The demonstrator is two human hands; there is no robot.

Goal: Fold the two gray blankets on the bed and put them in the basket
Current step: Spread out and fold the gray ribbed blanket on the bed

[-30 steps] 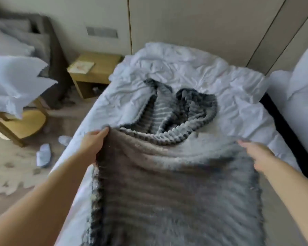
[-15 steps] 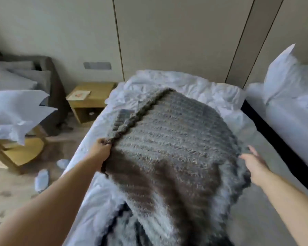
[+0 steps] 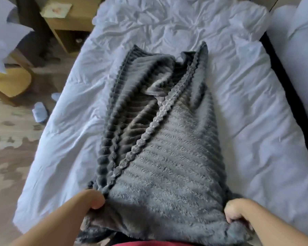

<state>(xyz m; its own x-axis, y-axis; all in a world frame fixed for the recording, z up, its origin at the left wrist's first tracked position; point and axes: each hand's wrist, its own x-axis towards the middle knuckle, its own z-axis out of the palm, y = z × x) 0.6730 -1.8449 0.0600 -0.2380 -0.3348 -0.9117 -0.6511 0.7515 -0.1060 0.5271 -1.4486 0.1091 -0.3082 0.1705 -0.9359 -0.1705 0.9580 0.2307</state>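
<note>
Gripping the near corners of the gray blanket with left hand and right hand at the foot of the bed. No longer billowing aloft; now laid lengthwise along the bed's middle, bunched at the far end. Needs smoothing before folding.

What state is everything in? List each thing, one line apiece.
gray blanket: laid lengthwise on the white bedding, doubled over, far end rumpled.
left hand: grips the blanket's near left corner.
right hand: grips its near right corner.
white bedding: wrinkled.
slippers: lying on the floor.
nightstand: shelf open, card on top.
</note>
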